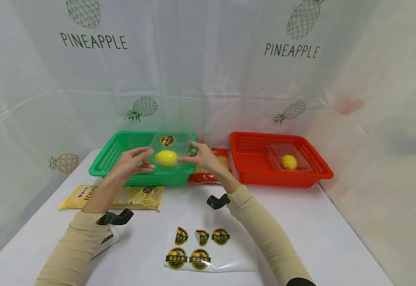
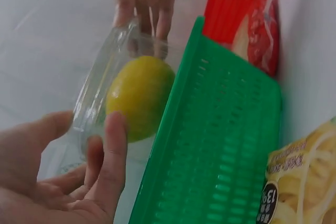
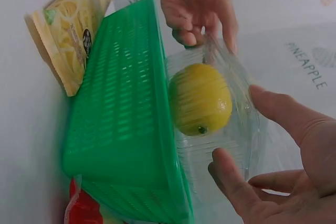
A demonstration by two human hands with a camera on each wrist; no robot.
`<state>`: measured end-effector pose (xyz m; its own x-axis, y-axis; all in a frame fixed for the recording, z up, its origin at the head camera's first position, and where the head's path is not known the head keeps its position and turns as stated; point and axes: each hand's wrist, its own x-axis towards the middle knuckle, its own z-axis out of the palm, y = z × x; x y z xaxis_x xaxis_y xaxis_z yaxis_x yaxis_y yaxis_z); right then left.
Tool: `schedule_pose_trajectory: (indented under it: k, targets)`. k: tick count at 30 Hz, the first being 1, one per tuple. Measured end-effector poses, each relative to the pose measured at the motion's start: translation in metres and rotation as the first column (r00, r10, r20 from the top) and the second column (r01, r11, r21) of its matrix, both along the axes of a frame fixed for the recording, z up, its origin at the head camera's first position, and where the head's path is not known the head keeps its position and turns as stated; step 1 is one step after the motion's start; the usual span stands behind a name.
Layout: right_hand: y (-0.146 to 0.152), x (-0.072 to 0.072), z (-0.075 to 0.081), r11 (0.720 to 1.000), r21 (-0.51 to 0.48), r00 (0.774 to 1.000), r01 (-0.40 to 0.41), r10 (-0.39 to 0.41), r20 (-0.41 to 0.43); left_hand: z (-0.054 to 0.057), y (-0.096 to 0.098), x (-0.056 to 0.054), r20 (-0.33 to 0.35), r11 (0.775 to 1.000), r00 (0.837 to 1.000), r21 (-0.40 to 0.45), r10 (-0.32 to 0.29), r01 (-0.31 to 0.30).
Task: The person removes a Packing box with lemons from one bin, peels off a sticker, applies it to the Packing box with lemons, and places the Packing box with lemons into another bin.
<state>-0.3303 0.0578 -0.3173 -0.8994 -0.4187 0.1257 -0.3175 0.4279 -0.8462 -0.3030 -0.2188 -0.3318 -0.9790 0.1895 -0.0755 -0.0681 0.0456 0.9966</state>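
Observation:
A clear plastic fruit box (image 1: 181, 143) with a yellow lemon (image 1: 166, 158) inside is held between both hands at the green basket (image 1: 104, 169). My left hand (image 1: 132, 163) grips the box's left end, its thumb and fingers on opposite sides. At the right end, my right hand (image 1: 203, 157) pinches the box in the same way. A round dark fruit sticker (image 1: 167, 140) shows on the upper part of the box. Both wrist views show the lemon (image 3: 200, 99) through the clear wall, close beside the basket's rim (image 2: 167, 114).
To the right stands a red basket (image 1: 243, 174) holding another clear box (image 1: 275, 153) with a lemon (image 1: 289, 162). A red food bag (image 1: 222, 153) lies between the baskets. A yellow noodle packet (image 1: 140, 197) lies before the green one. Nearer are a sticker sheet (image 1: 236, 258) and a white card-like item (image 1: 107, 240).

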Motion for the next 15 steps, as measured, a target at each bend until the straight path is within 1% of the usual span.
schedule_pose_trajectory:
  k: [2, 4, 8, 12, 15]
  targets:
    - [0.001, -0.003, -0.002, 1.000, -0.010, 1.000, 0.003, -0.003, 0.015, 0.001, -0.002, -0.002, -0.013, 0.997, 1.000, -0.075, -0.009, 0.008]
    - [0.002, -0.006, -0.003, 1.000, -0.023, 1.000, -0.001, 0.002, 0.028, 0.001, -0.004, -0.004, -0.028, 0.992, 1.000, -0.130, -0.008, 0.004]
    - [0.002, -0.010, -0.007, 1.000, -0.023, 0.999, -0.002, 0.002, 0.039, -0.002, -0.006, -0.011, -0.056, 0.971, 0.998, -0.238, 0.010, -0.023]
    - [0.001, -0.014, -0.011, 1.000, 0.019, 1.000, -0.005, 0.004, 0.030, -0.006, -0.007, -0.019, -0.052, 0.954, 0.999, -0.297, 0.012, -0.027]
    - [0.001, -0.017, -0.014, 0.998, 0.063, 1.000, -0.012, 0.012, -0.003, -0.007, -0.008, -0.023, -0.046, 0.945, 0.999, -0.328, 0.000, -0.015]
